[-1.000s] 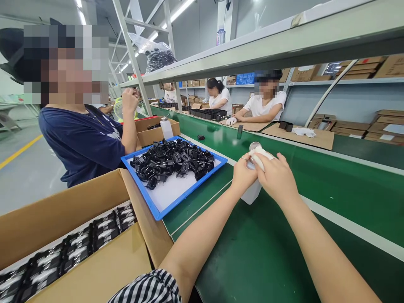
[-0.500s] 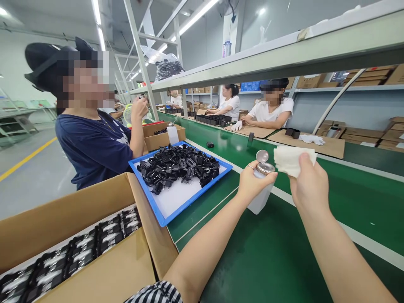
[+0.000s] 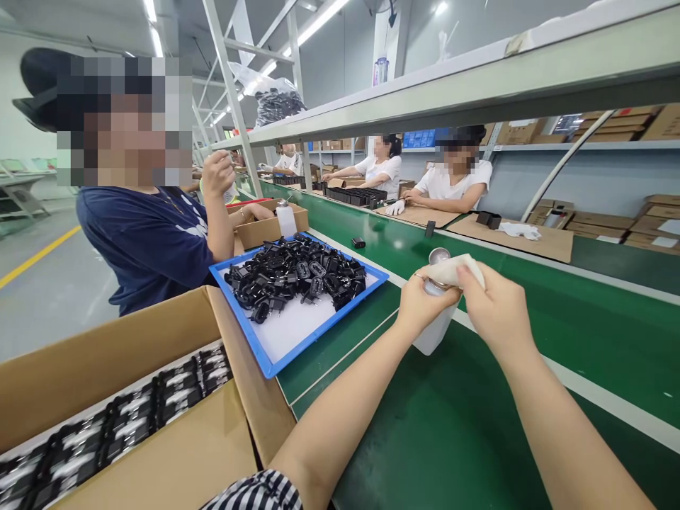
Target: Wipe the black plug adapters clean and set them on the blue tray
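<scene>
Observably, the person's left hand (image 3: 428, 301) was closed around the upper part of a white plastic bottle (image 3: 431, 333), which stood upright over the green conveyor belt (image 3: 425, 439), right of center in the frame; whether its base touched the belt could not be determined. The right hand (image 3: 499, 312) was closed on a white cloth (image 3: 454, 270), with the cloth pressed against the top of the bottle, directly below a round metal cap (image 3: 439, 256). A striped sleeve (image 3: 255, 492) showed at the lower edge of the frame. Left of the hands, a blue tray (image 3: 328, 327) held a heap of black plug adapters (image 3: 297, 280). At lower left, an open cardboard box (image 3: 132, 340) contained rows of packed black-and-white adapters (image 3: 127, 411). At upper left, a co-worker in a navy shirt (image 3: 143, 234) stood beside a smaller cardboard box (image 3: 268, 230) with a second white bottle (image 3: 285, 219) next to it, one hand (image 3: 217, 173) raised. Across the belt, a seated worker in a white shirt (image 3: 451, 180) sat at a brown work mat (image 3: 510, 230), and another seated worker (image 3: 380, 170) was farther along the line.
</scene>
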Available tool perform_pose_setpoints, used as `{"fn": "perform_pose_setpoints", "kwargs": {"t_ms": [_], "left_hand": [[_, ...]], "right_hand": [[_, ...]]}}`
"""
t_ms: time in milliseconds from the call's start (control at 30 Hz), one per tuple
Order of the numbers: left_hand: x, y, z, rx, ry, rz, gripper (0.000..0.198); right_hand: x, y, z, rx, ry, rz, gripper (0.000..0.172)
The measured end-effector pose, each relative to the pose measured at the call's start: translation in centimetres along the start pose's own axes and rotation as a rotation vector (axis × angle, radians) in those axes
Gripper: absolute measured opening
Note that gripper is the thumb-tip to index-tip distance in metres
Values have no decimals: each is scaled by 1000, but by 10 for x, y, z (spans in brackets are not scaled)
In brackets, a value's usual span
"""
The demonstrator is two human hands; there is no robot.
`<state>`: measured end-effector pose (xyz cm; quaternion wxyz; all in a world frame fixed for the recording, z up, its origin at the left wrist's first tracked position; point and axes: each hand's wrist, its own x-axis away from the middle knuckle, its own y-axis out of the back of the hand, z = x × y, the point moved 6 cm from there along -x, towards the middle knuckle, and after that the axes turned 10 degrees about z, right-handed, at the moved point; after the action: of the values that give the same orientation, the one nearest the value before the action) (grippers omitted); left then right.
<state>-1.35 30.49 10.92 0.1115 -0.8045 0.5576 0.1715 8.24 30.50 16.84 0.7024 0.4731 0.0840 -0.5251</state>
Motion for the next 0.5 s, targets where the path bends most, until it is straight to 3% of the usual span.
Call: {"fn": "perform_pose_setpoints", "kwargs": {"t_ms": [133, 200, 300, 400, 500], "left_hand": [[0, -1, -3, 8, -60, 10, 26], [0, -1, -4, 12, -84, 26, 23], [0, -1, -4, 16, -85, 40, 21], [-1, -1, -4, -2, -91, 40, 23], [-2, -1, -3, -44, -114, 47, 22]], "right_hand": [[-4, 4, -20, -615, -215, -91, 21], [-3, 4, -31, -728, -282, -189, 22], [0, 7, -37, -438, -253, -282, 28], [0, -3, -23, 17, -45, -133, 29], [4, -16, -6, 287, 188, -34, 27]]}}
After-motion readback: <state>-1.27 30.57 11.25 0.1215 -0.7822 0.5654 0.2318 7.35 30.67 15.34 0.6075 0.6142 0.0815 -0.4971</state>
